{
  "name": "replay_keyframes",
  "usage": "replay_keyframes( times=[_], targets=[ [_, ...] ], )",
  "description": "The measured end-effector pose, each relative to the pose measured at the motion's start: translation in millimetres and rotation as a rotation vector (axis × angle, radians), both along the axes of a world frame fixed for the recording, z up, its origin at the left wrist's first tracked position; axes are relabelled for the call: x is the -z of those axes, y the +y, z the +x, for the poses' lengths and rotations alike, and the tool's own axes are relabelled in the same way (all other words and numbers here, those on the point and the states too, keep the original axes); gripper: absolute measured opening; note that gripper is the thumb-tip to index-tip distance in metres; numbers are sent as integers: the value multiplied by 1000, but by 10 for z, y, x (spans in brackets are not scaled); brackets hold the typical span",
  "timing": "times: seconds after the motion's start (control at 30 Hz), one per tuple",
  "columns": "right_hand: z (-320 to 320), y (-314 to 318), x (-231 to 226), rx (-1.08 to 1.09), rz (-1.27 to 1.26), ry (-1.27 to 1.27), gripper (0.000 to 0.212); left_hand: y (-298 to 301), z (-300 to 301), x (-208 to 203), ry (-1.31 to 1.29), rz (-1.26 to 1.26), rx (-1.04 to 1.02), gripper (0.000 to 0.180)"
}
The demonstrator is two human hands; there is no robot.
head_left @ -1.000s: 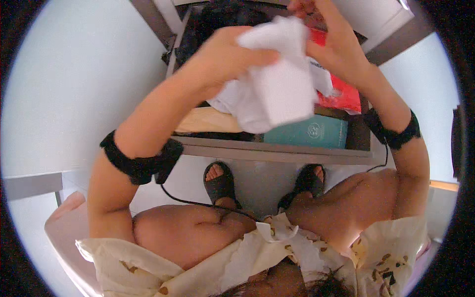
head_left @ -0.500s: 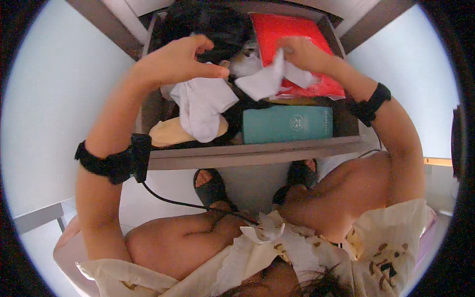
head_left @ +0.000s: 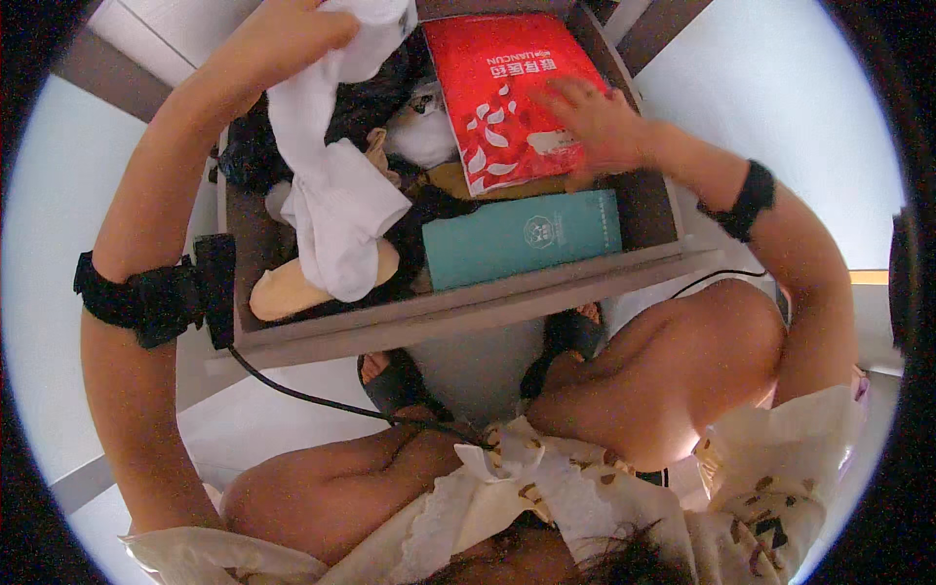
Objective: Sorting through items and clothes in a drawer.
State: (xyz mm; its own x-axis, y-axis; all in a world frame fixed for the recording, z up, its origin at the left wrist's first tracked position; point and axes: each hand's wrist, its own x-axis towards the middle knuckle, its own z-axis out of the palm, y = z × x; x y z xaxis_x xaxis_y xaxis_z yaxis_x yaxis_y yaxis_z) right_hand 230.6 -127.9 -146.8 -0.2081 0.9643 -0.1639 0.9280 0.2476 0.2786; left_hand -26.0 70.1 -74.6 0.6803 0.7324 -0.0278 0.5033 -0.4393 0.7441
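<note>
At the top edge my left hand [head_left: 292,39] is closed on a white sock [head_left: 375,44]; its fingertips are partly cut off. White fabric hangs down from there onto more white socks [head_left: 341,229], which lie on a beige, rounded piece [head_left: 283,291] at the drawer's near left. My right hand [head_left: 590,117] has its fingers spread over the right side of a flat red packet [head_left: 478,88] with white leaf shapes, holding nothing; it is slightly blurred. A teal box [head_left: 487,249] lies at the near side, just in front of the packet.
The pulled-out drawer [head_left: 468,310] has a brown-grey front panel near my knees. Black cloth [head_left: 253,151] fills its back left, with a white bundle [head_left: 424,132] in the middle. A black cable [head_left: 312,395] runs from my left wrist strap. Pale panels stand on both sides.
My right hand has let go of a white sock and now spreads over the red packet. My left hand has moved up and left, taking hold of white sock fabric. The view has shifted.
</note>
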Motion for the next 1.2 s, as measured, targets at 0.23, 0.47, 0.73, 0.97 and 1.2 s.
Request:
replay_keyframes(
  times=[0.23, 0.47, 0.73, 0.97, 1.2],
  targets=[
    [153, 170, 85, -91, 116, -47, 56, -425, 332, 71, -36, 450, 382, 40],
    [165, 511, -502, -64, 433, 171, 23, -856, 753, 38, 364, 924, 163, 62],
    [-47, 392, -695, -173, 797, 282, 52, -383, 884, 265, 478, 962, 102, 24],
    [273, 171, -79, -145, 108, 435, 42, -129, 768, 284, 361, 829, -62, 32],
    [-98, 558, 398, 55, 21, 636, 58, 22, 689, 342, 368, 693, -146, 34]
  ],
)
